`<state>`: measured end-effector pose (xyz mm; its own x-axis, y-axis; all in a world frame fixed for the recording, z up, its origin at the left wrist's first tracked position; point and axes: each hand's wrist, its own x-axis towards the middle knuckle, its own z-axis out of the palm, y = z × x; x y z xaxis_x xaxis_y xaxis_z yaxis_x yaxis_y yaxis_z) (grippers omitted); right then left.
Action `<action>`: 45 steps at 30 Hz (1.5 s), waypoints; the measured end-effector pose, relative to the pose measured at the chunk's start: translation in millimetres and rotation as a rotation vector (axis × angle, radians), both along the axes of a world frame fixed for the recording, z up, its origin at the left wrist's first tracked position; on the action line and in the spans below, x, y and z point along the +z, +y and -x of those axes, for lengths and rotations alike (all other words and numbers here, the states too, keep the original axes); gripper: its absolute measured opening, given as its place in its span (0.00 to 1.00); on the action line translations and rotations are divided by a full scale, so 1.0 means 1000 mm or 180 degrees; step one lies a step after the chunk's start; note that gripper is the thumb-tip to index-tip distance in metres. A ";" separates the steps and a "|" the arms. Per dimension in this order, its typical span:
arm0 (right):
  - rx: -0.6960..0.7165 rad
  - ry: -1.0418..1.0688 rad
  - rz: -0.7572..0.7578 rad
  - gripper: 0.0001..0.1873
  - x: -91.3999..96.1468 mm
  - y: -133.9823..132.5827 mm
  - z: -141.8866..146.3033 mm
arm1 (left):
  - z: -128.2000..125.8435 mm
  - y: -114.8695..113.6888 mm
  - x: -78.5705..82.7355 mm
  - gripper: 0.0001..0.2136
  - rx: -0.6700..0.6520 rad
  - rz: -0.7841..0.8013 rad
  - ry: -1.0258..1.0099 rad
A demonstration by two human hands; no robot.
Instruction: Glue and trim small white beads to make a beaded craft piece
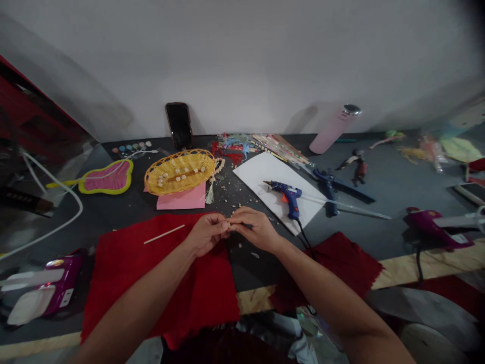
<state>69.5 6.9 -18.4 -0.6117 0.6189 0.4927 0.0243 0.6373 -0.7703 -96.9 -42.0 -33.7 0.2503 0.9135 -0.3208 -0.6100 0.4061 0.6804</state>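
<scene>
My left hand [206, 232] and my right hand [255, 228] meet fingertip to fingertip over the dark table, just past the edge of a red cloth [151, 268]. Both hands are pinched on something small and pale between them, too small to name. A thin wooden stick [164, 234] lies on the red cloth left of my left hand. Pale crumbs or beads [242, 194] are scattered on the table beyond my fingers.
A yellow woven basket [179, 172] with small pale pieces sits on pink paper [182, 199]. A blue glue gun [288, 196] lies on a white sheet [265, 177]. Scissors [328, 189], a phone [179, 124], a pink bottle [333, 129], a purple device [45, 293].
</scene>
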 end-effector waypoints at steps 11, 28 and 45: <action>-0.0009 -0.0008 -0.0012 0.08 -0.001 -0.001 0.000 | -0.001 0.000 0.001 0.10 -0.0019 0.0007 -0.0012; -0.0538 -0.0378 -0.0321 0.08 -0.006 -0.002 0.001 | -0.004 0.000 0.000 0.07 0.0156 -0.0103 0.0063; -0.0469 -0.0166 0.0030 0.14 0.006 0.002 -0.006 | -0.003 0.001 0.005 0.08 0.0221 0.0034 0.0062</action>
